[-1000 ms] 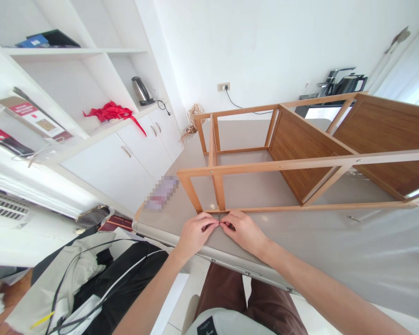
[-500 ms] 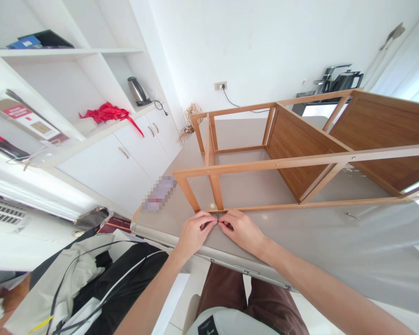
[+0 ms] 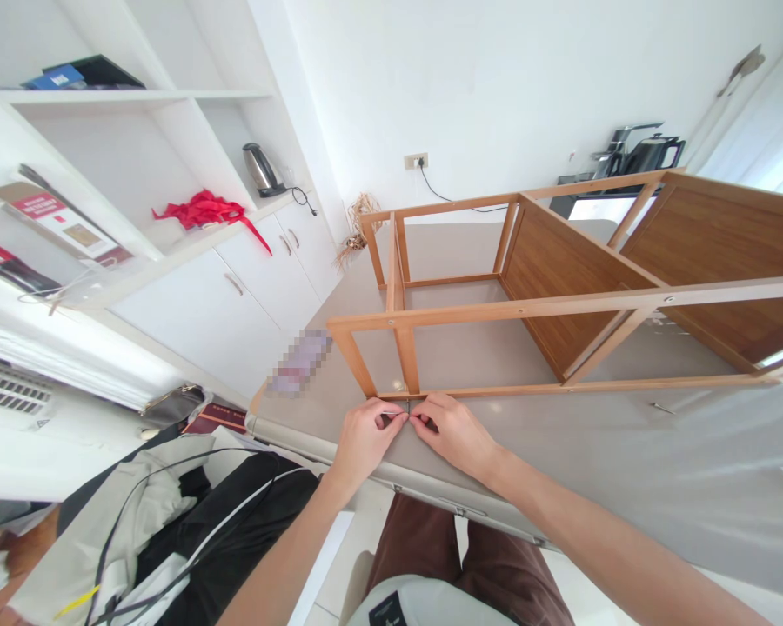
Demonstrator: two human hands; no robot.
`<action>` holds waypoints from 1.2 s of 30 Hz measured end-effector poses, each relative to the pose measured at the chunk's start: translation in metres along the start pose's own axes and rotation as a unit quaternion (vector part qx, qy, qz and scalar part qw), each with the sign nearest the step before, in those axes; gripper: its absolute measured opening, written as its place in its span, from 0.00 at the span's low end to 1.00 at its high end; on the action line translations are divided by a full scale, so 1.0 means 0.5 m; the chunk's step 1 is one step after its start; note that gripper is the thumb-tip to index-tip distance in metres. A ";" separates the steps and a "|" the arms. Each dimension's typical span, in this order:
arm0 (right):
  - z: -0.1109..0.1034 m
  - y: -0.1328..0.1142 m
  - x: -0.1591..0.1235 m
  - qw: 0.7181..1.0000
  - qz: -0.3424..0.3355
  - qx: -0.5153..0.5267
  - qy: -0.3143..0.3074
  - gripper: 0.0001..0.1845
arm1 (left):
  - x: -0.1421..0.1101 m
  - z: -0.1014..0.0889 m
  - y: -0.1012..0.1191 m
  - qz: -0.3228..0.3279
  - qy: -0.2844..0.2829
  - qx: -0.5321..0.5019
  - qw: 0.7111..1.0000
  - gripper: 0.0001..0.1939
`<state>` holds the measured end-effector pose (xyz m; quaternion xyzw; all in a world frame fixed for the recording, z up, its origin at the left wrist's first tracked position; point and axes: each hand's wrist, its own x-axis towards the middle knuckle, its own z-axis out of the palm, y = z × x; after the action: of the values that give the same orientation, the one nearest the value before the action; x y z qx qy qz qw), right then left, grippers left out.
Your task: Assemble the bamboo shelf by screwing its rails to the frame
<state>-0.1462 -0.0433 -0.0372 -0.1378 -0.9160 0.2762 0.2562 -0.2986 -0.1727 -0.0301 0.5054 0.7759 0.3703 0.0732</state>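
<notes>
My left hand [image 3: 365,435] is closed in a pinch, with a thin metal rod that looks like a hex key [image 3: 392,415] between its fingers. My right hand [image 3: 453,435] is also closed, its thumb and fingertip meeting the left fingertips at the key's bend. A short metal length runs from there to the near bottom rail of a wooden rack frame [image 3: 489,389]. Whether a bolt head sits at that joint is too small to tell. The rack lies on its side on the grey table [image 3: 561,443], with brown panels across it.
A loose bolt [image 3: 663,408] lies on the table at right. A blurred packet [image 3: 300,361] lies left of the rack. White shelves [image 3: 137,96] hold a kettle [image 3: 261,169] and red ribbon [image 3: 209,210]. Clothes and cables [image 3: 215,513] are heaped at lower left, beside another person's arm [image 3: 30,556].
Both hands stay pinched at the same spot on the rail. More of the thin rod shows at the left fingers. The whole view has shifted slightly.
</notes>
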 end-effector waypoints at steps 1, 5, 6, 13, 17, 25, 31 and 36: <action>0.001 0.000 0.000 1.000 0.000 0.001 0.000 0.06 | 0.001 0.000 0.002 -0.005 0.000 -0.001 1.000 0.02; 0.000 0.002 -0.003 1.000 -0.001 0.005 0.001 0.06 | 0.003 -0.001 0.006 -0.022 0.005 -0.006 1.000 0.02; -0.002 0.002 -0.003 1.000 -0.002 0.005 0.002 0.06 | 0.003 0.000 0.006 -0.026 0.008 -0.008 1.000 0.02; -0.017 -0.034 0.029 0.998 -0.053 0.037 -0.004 0.10 | -0.003 0.007 0.003 -0.054 0.023 -0.026 0.998 0.03; -0.008 -0.068 0.068 0.995 -0.033 -0.066 -0.070 0.06 | -0.005 0.010 0.004 -0.068 0.028 -0.037 0.997 0.03; 0.012 -0.086 0.078 0.985 -0.013 -0.147 -0.088 0.09 | -0.008 0.015 -0.011 -0.086 0.031 -0.066 0.994 0.11; -0.013 -0.075 0.054 0.987 -0.003 -0.145 -0.072 0.09 | -0.011 0.016 -0.006 -0.063 0.034 -0.077 0.994 0.11; -0.042 -0.050 0.020 0.991 0.036 -0.122 -0.030 0.05 | -0.007 0.018 -0.003 -0.031 0.034 -0.069 0.997 0.03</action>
<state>-0.1458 -0.0505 -0.0040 -0.1929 -0.9444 0.1759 0.1999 -0.2934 -0.1715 -0.0383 0.4618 0.7657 0.4379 0.0931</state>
